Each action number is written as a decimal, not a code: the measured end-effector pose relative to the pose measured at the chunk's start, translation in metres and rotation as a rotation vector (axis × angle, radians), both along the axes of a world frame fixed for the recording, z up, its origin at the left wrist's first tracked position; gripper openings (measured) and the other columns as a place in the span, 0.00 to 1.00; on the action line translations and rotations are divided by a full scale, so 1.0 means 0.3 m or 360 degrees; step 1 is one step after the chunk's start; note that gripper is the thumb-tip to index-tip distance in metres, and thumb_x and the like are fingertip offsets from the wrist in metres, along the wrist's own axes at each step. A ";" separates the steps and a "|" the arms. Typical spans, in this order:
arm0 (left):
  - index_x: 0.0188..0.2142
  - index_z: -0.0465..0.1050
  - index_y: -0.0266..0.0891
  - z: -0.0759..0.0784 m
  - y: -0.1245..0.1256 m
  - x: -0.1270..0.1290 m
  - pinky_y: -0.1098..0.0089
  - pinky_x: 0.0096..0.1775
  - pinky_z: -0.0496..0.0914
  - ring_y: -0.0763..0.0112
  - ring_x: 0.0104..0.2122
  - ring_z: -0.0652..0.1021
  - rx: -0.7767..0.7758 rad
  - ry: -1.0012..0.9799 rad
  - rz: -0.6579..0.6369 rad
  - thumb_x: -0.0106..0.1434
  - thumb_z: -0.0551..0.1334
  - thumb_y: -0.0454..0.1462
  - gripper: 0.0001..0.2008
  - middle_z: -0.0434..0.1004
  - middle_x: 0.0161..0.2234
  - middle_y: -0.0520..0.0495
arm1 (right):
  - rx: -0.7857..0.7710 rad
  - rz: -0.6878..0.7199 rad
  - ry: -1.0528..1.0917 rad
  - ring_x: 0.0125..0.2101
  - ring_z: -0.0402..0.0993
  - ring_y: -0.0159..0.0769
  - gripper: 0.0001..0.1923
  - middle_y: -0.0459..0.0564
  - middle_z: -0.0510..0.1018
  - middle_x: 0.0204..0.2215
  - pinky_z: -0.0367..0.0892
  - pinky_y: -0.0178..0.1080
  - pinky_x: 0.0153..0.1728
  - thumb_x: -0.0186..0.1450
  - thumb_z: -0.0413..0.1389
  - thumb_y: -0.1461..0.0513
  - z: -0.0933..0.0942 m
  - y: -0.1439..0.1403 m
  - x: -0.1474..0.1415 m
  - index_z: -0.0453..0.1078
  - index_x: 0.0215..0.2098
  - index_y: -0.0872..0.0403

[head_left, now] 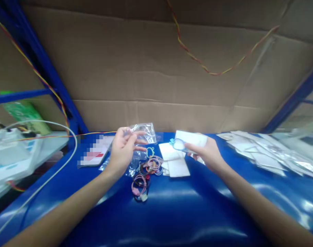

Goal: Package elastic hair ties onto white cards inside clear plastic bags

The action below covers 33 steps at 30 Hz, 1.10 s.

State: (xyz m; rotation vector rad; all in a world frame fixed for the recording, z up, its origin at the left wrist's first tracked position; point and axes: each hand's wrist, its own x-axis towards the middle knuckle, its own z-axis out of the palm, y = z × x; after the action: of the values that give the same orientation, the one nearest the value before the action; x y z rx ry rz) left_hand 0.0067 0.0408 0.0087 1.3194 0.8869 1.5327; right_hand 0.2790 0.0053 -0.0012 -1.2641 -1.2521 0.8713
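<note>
My left hand [124,145] has its thumb and fingers closed on a small clear plastic bag [149,129], which sticks out past the fingers. Close to its fingertips is a pale green hair tie [150,152]; whether they touch I cannot tell. In my right hand [206,151] is a white card [195,137], with a light blue hair tie [179,144] against its left part under my fingers. Between the hands lies a pile of mixed hair ties [152,166], with a pink one [139,185] nearer me. White cards [178,167] lie to the right of the pile.
A phone-like flat object [98,154], partly pixelated, lies at left. More clear bags [133,168] lie beneath my left hand. Several packed white cards [262,151] spread at the right. A white cable [75,144] crosses the left side; a cardboard wall [156,75] stands behind the blue surface [166,219].
</note>
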 end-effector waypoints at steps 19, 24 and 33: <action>0.52 0.70 0.40 -0.021 0.042 -0.031 0.67 0.32 0.81 0.65 0.35 0.85 0.0073 -0.0017 0.0094 0.67 0.62 0.38 0.14 0.81 0.50 0.40 | 0.0008 0.0525 -0.0123 0.15 0.71 0.34 0.19 0.49 0.83 0.26 0.66 0.36 0.15 0.66 0.61 0.49 -0.024 -0.056 -0.237 0.74 0.48 0.53; 0.49 0.68 0.42 -0.019 0.039 -0.029 0.66 0.36 0.81 0.65 0.35 0.85 0.0057 -0.0053 0.0101 0.68 0.61 0.36 0.10 0.82 0.47 0.43 | 0.0177 0.0347 -0.0014 0.19 0.74 0.37 0.19 0.51 0.82 0.26 0.69 0.37 0.17 0.67 0.59 0.48 -0.005 -0.037 -0.147 0.71 0.45 0.54; 0.49 0.67 0.41 -0.021 0.045 -0.029 0.66 0.36 0.81 0.65 0.36 0.85 0.0055 -0.0048 0.0056 0.68 0.60 0.36 0.10 0.82 0.45 0.43 | 0.0154 0.0040 -0.0019 0.15 0.65 0.29 0.20 0.45 0.78 0.23 0.54 0.33 0.13 0.55 0.70 0.50 0.018 0.007 -0.022 0.71 0.36 0.52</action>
State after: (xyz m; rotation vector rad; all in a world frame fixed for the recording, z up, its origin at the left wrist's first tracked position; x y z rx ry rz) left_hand -0.0020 0.0542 0.0024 1.3080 0.8723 1.5978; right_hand 0.2725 0.0075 0.0041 -1.1805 -1.3065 0.8124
